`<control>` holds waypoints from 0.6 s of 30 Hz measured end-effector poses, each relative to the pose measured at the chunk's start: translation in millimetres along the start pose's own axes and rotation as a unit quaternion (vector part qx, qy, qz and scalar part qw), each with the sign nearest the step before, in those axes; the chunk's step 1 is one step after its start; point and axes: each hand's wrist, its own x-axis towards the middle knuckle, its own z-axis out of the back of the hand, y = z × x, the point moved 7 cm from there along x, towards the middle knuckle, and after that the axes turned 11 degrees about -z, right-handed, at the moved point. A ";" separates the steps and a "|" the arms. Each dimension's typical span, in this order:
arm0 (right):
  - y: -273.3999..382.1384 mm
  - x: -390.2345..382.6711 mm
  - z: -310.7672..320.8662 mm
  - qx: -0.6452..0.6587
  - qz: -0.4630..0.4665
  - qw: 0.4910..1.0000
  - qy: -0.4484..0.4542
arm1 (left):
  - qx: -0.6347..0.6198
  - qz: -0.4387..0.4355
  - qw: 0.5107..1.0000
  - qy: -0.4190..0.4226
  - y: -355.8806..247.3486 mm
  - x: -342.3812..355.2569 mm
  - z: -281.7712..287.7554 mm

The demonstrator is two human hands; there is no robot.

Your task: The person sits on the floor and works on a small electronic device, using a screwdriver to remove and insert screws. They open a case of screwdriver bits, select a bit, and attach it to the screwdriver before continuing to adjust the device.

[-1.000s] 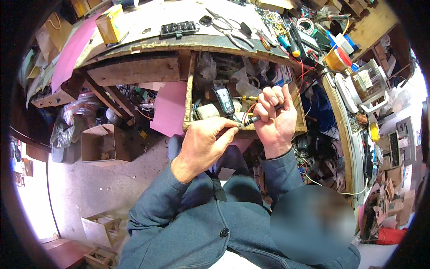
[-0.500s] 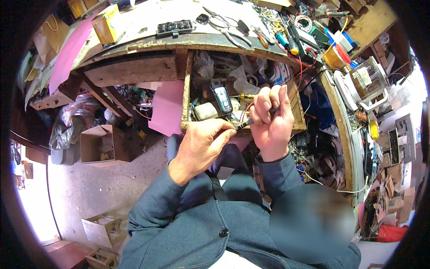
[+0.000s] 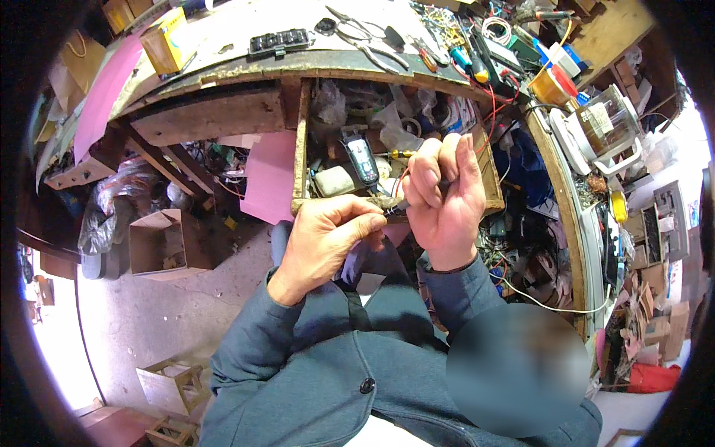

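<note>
Over the front of an open wooden drawer [image 3: 299, 153], my two hands meet at a slim dark pen-shaped tool [image 3: 398, 209]. My right hand [image 3: 450, 212] is closed around it, palm up, with the fingers hiding most of its length. Thumb and forefinger of my left hand [image 3: 320, 242] are pinched together at the tool's tip; whatever lies between them is too small to make out. Inside the drawer, just beyond my hands, lie a black handheld device with a lit-looking face [image 3: 361, 158], a whitish block [image 3: 334, 180] and crumpled clear plastic bags [image 3: 398, 127].
On the bench are pliers [image 3: 380, 56], a black compartment box [image 3: 279, 42] and a yellow carton [image 3: 165, 43]. Red wires [image 3: 492, 112] hang over the drawer's right side. At right stands a clear jug appliance [image 3: 603, 130]. A cardboard box [image 3: 167, 242] sits on the floor at left.
The whole view has shifted slightly, with bench and drawer now further left. My right fingers have curled further over the tool, so less of it shows. Both hands stay close together.
</note>
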 end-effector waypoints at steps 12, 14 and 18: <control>3.4 1.4 19.1 -0.371 -0.069 0.925 -0.045 | 0.061 -0.082 0.993 -0.053 -1.4 23.1 30.9; 3.3 6.5 26.8 -0.365 -0.040 0.928 -0.061 | 0.078 -0.093 0.992 -0.046 4.1 31.7 33.4; 2.6 21.3 61.2 -0.359 0.025 0.924 -0.128 | 0.118 -0.100 0.987 -0.042 14.1 56.7 34.8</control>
